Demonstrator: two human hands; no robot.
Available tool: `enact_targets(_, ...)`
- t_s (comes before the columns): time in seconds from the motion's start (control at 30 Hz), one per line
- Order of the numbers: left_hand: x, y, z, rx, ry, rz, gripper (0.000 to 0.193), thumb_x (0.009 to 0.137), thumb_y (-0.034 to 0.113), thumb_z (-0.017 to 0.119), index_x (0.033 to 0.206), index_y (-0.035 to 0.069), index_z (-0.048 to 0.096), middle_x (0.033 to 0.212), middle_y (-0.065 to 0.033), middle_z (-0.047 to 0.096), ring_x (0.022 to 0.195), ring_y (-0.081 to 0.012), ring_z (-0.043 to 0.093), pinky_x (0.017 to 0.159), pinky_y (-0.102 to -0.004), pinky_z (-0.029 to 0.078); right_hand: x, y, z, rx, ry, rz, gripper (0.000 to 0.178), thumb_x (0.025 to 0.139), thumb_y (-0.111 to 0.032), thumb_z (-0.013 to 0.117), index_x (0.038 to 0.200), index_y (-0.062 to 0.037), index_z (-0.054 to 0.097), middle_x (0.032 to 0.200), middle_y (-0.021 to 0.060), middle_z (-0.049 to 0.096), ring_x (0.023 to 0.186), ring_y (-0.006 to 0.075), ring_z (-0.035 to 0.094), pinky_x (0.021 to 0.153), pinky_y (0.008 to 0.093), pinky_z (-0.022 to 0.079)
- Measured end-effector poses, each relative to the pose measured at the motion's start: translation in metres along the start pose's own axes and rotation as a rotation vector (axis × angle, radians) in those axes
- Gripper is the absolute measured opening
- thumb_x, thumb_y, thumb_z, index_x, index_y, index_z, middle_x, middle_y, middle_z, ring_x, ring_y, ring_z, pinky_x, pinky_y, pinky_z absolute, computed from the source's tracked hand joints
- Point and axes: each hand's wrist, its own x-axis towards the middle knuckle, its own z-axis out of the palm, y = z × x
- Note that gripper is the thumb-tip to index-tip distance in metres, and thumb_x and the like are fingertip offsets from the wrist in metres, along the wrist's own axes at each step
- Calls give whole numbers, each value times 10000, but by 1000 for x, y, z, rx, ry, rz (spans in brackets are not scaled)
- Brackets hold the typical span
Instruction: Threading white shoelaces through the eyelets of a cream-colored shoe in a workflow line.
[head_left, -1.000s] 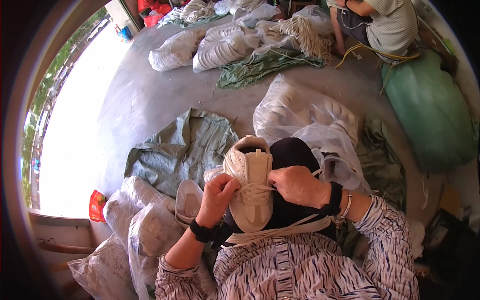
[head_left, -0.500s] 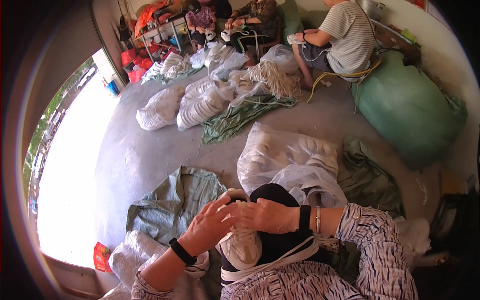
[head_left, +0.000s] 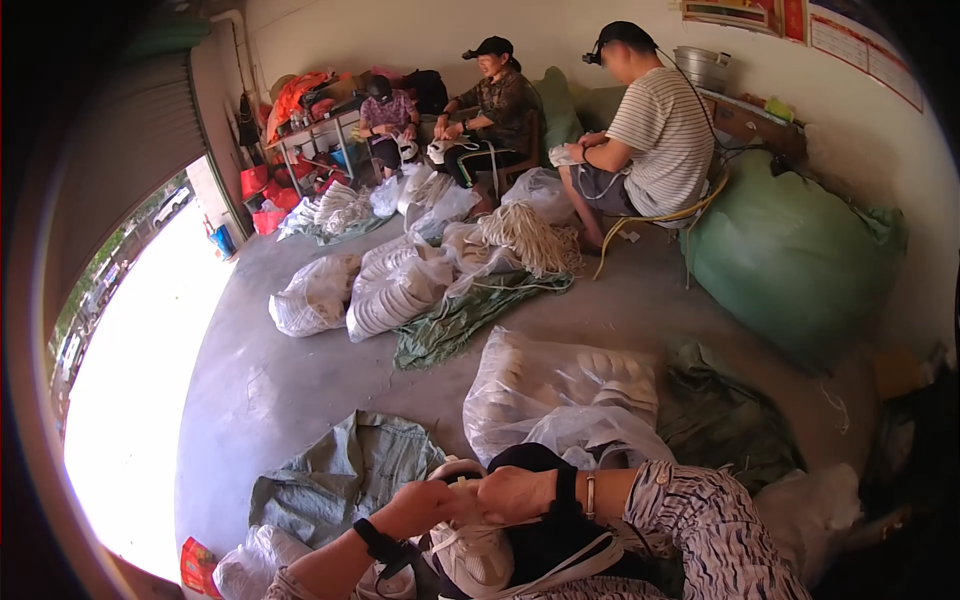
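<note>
A pale cream sneaker [head_left: 475, 556] rests on my lap, toe toward me, with its opening at the far end. Over that opening, my left hand [head_left: 418, 508] is closed, its fingers curled in. My right hand [head_left: 517, 494] meets it from the other side, also closed, fingertips pressed together. Something whitish shows between the two hands, too small to tell whether it is lace or tongue. Long white laces [head_left: 570, 566] lie across the dark cloth on my lap, to the right of the sneaker.
Just beyond my knees lies a clear plastic bag of pale shoes [head_left: 560, 385], with green woven sacks [head_left: 345, 475] on both sides. More bagged shoes [head_left: 400, 290] and a heap of laces [head_left: 530, 238] lie farther off. Three people sit behind; a big green sack [head_left: 795, 265] stands right.
The view has tilted up, so everything sits lower in the picture. My left hand's spread fingers have curled in. My right hand stays at the sneaker's opening.
</note>
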Motion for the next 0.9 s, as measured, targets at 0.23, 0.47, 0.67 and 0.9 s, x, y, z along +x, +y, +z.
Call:
enact_targets(0.23, -6, 8, 3, 197, -48, 73, 152, 822, 294, 628, 782, 158, 686, 771, 12, 660, 719, -191, 623, 638, -306, 472, -2, -10, 15, -42, -81, 174, 345, 787, -157, 568, 1114, -48, 555, 1059, 121, 605, 927, 318, 618, 723, 419, 496)
enact_targets(0.47, -6, -1, 42, -712, 340, 59, 120, 895, 153, 562, 922, 39, 586, 806, -7, 577, 765, -57, 514, 667, -251, 453, -6, -37, -1, -34, -72, 209, 375, 728, -89, 551, 1102, -81, 520, 1010, 127, 586, 928, 314, 606, 720, 433, 472)
enact_targets(0.67, -13, 0, 41, -537, 478, 137, 131, 833, 137, 614, 831, 5, 615, 830, -97, 621, 767, -165, 602, 694, -312, 478, -13, -9, -25, 942, 566, 294, 138, 876, -157, 559, 945, -38, 558, 856, 46, 594, 794, 169, 595, 719, 329, 486)
enact_targets(0.9, -36, 5, 14, 219, 295, 153, 126, 792, 197, 606, 875, 118, 661, 867, -62, 564, 865, -241, 599, 697, -374, 517, -31, 0, -29, 1484, 492, 527, 164, 901, -163, 530, 977, -17, 525, 665, 51, 557, 532, 122, 541, 543, 265, 509)
